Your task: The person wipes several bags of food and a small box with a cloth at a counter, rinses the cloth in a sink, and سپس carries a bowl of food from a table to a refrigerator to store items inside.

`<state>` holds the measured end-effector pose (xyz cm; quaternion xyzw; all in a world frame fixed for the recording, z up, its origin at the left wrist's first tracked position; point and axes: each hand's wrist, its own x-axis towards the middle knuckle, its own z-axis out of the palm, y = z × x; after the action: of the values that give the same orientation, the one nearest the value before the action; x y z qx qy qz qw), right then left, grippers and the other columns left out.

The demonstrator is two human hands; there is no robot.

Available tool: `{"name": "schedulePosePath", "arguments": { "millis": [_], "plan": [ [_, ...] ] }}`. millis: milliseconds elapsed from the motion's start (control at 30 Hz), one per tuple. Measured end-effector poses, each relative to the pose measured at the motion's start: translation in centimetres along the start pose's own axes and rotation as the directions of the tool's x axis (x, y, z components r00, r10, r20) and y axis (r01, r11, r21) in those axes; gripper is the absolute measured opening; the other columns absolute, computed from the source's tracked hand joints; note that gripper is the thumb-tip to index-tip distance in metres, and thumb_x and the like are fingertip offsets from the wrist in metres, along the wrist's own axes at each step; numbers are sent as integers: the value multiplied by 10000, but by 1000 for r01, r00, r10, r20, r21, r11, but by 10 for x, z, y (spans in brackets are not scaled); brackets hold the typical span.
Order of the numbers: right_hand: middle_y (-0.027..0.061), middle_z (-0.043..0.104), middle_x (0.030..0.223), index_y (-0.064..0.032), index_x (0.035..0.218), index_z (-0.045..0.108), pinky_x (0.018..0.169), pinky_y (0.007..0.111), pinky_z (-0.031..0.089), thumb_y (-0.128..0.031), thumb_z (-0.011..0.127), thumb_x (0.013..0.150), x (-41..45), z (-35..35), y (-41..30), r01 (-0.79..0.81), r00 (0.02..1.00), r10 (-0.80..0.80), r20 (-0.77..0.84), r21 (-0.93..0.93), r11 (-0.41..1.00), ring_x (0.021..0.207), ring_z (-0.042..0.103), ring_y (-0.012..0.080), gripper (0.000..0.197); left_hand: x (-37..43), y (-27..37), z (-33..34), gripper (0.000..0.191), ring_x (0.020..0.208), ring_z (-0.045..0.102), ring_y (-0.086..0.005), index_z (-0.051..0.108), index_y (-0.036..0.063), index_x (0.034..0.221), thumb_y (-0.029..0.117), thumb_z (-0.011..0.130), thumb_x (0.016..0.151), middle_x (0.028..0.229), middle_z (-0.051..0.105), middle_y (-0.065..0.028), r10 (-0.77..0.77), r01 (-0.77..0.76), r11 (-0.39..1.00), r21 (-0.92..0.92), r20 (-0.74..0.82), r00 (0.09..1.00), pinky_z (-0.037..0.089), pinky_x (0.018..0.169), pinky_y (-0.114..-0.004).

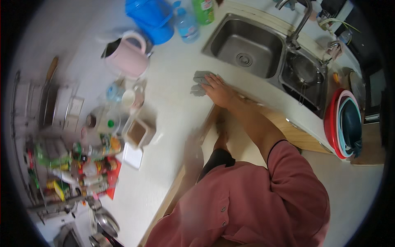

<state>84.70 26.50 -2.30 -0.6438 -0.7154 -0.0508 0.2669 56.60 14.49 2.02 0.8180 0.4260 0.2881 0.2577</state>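
Note:
My right hand (219, 92) lies palm down on a crumpled grey cloth (200, 82), pressing it to the white countertop (172, 102) near the inner corner. Part of the cloth is hidden beneath the fingers. Just beyond the hand is the left basin of a stainless steel double sink (247, 46), with its round drain in view. My left hand is out of view.
Along the left stand a pink kettle (131, 60), a blue bucket (151, 21), a water bottle (186, 26), a square container (139, 132) and several condiment bottles (95, 179). Nested basins (331, 123) lean right of the sink, below the faucet (297, 31).

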Motion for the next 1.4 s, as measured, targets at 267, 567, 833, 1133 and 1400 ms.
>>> {"name": "schedulePosePath", "arguments": {
  "millis": [267, 567, 833, 1133, 1400],
  "plan": [
    [55, 651, 1182, -111, 1163, 656, 971, 382, 427, -255, 605, 968, 19, -66, 215, -535, 369, 805, 464, 815, -224, 1150, 565, 244, 248, 176, 28, 58, 234, 1057, 667, -324, 673, 31, 1103, -23, 578, 895, 1166, 677, -170, 191, -163, 966, -199, 133, 973, 546, 860, -387],
    [52, 568, 1294, -42, 1361, 526, 993, 326, 366, -335, 637, 955, 37, -194, 254, -513, 343, 871, 351, 847, -139, 1179, 485, 180, 513, 342, 91, 125, 218, 961, 703, -253, 690, 46, 1121, 44, 561, 945, 1050, 719, -144, 218, -83, 912, -401, 305, 927, 533, 826, -326],
    [53, 665, 1096, -23, 1210, 605, 831, 336, 487, -272, 584, 993, 53, -265, 260, -234, 707, 619, 341, 940, -250, 940, 630, 176, 331, 419, 187, 182, 269, 1007, 679, -260, 679, 1, 1154, 84, 645, 901, 1040, 716, -154, 239, -221, 890, -398, -5, 971, 499, 905, -322],
    [20, 659, 1046, -67, 1129, 634, 885, 330, 477, -390, 563, 996, 35, -264, 310, -591, 504, 837, 214, 792, 153, 1003, 609, 158, 357, 467, 184, 210, 258, 869, 646, -166, 650, 22, 1143, 186, 623, 945, 886, 674, -50, 68, 109, 743, -661, 237, 969, 499, 835, -280],
    [60, 619, 1147, -60, 1274, 539, 877, 366, 508, -222, 579, 976, 22, -254, 312, -200, 564, 791, 240, 968, -151, 1025, 612, 178, 341, 465, 236, 212, 431, 936, 613, -187, 537, 85, 1252, 202, 721, 880, 1036, 614, -69, 100, 200, 764, -614, 418, 903, 497, 853, -371]
  ]
}}
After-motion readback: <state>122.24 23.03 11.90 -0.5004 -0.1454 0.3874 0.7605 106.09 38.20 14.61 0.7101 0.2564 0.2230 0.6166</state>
